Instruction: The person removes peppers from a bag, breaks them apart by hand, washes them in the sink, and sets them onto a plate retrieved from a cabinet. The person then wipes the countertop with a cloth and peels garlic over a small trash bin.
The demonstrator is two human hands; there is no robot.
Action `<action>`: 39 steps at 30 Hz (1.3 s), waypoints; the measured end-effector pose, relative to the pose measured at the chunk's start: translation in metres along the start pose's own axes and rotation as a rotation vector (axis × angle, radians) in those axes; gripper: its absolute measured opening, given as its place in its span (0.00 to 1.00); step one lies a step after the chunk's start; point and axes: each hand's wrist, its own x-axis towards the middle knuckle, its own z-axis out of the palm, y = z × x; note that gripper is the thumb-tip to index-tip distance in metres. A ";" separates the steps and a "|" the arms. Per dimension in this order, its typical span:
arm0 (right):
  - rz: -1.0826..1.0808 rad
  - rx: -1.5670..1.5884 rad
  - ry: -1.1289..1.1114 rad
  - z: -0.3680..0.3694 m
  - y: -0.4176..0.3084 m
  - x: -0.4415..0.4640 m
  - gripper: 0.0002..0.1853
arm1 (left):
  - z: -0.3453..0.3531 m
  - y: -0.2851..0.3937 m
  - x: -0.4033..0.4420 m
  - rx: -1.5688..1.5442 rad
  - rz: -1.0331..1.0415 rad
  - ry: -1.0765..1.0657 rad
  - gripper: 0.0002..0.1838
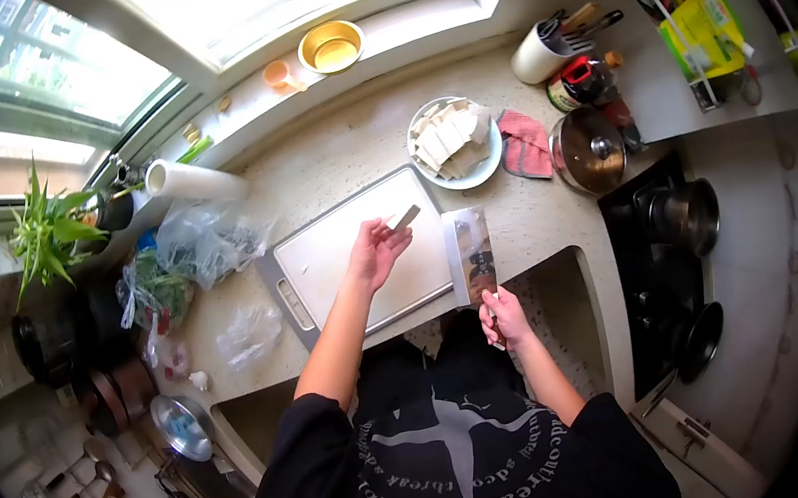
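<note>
Noted cleaver (465, 256) right of frame centre, clamped by its handle in right hand (503, 318); judged stiff, fairly heavy, best gripped there. Noted small strip (408, 215) pinched in left hand (381, 250), likely light, over cutting board (418, 259) at mid-frame; logged bowl (488, 169) of white slices (450, 139) at upper centre

Board (331, 239) front-left of bowl (462, 183), cloth (526, 144) right

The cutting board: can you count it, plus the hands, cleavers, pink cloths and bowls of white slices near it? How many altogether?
Left hand and right hand: 2
Cutting board: 1
Cleaver: 1
Pink cloth: 1
Bowl of white slices: 1
Total: 6
</note>
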 end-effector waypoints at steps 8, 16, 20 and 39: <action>-0.003 0.068 0.061 -0.040 -0.001 -0.017 0.15 | 0.039 -0.031 0.066 0.742 0.194 0.263 0.22; -0.039 0.127 0.090 -0.073 0.003 -0.020 0.14 | 0.071 -0.051 0.067 1.679 0.644 0.229 0.33; -0.031 0.138 0.082 -0.080 -0.005 -0.017 0.13 | 0.069 -0.071 0.073 1.887 0.864 0.274 0.30; -0.011 0.089 0.031 -0.088 -0.031 -0.013 0.15 | 0.086 -0.061 0.051 0.594 -0.065 0.192 0.27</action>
